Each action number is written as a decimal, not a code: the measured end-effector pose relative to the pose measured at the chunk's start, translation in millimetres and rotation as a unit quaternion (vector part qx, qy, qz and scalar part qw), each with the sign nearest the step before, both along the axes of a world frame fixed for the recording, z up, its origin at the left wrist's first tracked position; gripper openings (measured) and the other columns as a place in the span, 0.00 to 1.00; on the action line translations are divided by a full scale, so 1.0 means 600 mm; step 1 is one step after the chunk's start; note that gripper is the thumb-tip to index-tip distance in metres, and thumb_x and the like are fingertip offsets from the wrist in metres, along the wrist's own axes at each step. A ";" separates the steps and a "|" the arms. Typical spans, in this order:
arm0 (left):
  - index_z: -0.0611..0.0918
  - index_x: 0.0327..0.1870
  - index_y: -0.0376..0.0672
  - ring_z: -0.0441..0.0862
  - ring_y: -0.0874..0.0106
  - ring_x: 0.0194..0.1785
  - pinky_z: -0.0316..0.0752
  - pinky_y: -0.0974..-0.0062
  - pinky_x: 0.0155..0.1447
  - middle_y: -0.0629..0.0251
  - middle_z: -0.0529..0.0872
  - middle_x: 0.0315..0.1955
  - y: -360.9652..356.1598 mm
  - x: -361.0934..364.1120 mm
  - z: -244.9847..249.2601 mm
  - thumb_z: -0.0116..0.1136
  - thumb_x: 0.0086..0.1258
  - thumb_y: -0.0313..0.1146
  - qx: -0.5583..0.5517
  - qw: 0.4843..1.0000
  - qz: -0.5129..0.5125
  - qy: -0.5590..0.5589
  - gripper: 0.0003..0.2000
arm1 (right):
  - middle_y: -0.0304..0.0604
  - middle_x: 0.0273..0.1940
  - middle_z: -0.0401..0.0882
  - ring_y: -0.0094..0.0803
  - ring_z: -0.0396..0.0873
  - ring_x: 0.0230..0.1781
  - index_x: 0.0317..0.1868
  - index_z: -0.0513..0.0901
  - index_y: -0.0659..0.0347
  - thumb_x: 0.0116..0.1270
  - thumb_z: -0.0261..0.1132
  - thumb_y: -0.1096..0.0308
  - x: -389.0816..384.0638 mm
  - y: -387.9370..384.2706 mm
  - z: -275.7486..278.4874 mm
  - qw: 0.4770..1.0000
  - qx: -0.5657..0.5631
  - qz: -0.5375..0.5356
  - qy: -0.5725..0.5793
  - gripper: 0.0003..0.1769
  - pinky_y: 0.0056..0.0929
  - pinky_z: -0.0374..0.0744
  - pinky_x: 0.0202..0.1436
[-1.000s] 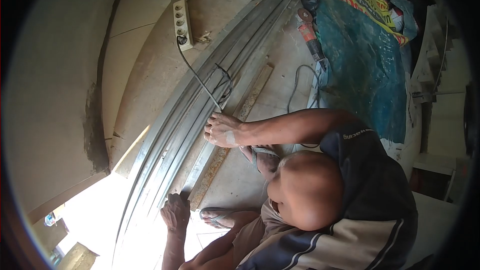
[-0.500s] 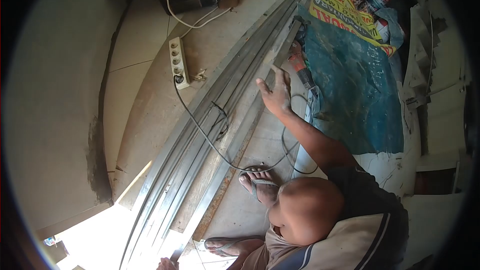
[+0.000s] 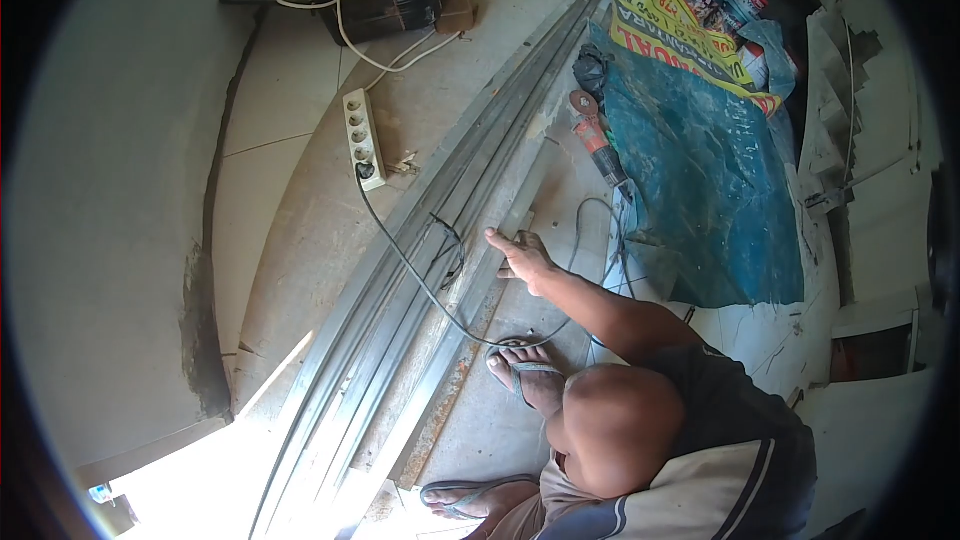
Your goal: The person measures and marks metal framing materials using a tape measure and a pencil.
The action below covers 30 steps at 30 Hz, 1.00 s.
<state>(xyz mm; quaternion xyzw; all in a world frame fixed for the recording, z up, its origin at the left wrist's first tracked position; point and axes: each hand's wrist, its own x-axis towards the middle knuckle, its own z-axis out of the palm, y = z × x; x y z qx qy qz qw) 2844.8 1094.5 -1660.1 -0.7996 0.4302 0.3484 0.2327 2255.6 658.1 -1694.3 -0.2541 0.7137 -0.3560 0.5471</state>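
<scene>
My right hand (image 3: 524,262) is on a long, pale grey metal bar (image 3: 440,380), the nearest one to my feet. One digit reaches across its top and the other fingers are bent at its near edge, partly hidden. The bar slants from the bright lower left towards the upper middle. Beside it lies a bundle of long metal profiles (image 3: 400,280), with a dark tie (image 3: 447,245) around part of it. My left hand is out of the picture.
A grey cable runs over the profiles from a white power strip (image 3: 363,138). An orange-and-black angle grinder (image 3: 597,142) lies beside a blue tarp (image 3: 710,190). A black case (image 3: 395,5) with coiled cord stands at the back. My sandalled foot (image 3: 528,375) is close by.
My right hand has moved down and left, and the near bar has slid the same way, its upper end now lower. My left hand has left the bottom edge of view.
</scene>
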 end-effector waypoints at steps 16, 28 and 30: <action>0.87 0.40 0.40 0.89 0.63 0.31 0.82 0.67 0.38 0.56 0.89 0.28 -0.465 -0.255 0.096 0.74 0.58 0.43 -0.146 0.964 -0.150 0.165 0.16 | 0.51 0.45 0.88 0.35 0.86 0.50 0.45 0.83 0.69 0.67 0.72 0.46 -0.243 -0.024 -0.032 0.939 -0.095 0.130 0.305 0.29 0.31 0.81 0.55; 0.85 0.36 0.38 0.86 0.56 0.29 0.78 0.62 0.37 0.54 0.86 0.26 -0.689 -0.468 0.009 0.71 0.62 0.39 -0.317 0.914 -0.174 0.185 0.13 | 0.42 0.40 0.85 0.30 0.84 0.40 0.49 0.83 0.64 0.72 0.69 0.53 -0.234 -0.077 -0.025 0.980 -0.178 -0.090 -0.024 0.21 0.26 0.81 0.44; 0.84 0.36 0.37 0.85 0.57 0.28 0.77 0.63 0.36 0.54 0.86 0.25 -0.715 -0.498 -0.003 0.71 0.63 0.38 -0.335 0.909 -0.158 0.194 0.13 | 0.41 0.39 0.83 0.28 0.82 0.38 0.51 0.81 0.62 0.69 0.71 0.45 -0.187 -0.074 -0.010 0.979 -0.125 -0.084 -0.134 0.27 0.24 0.82 0.44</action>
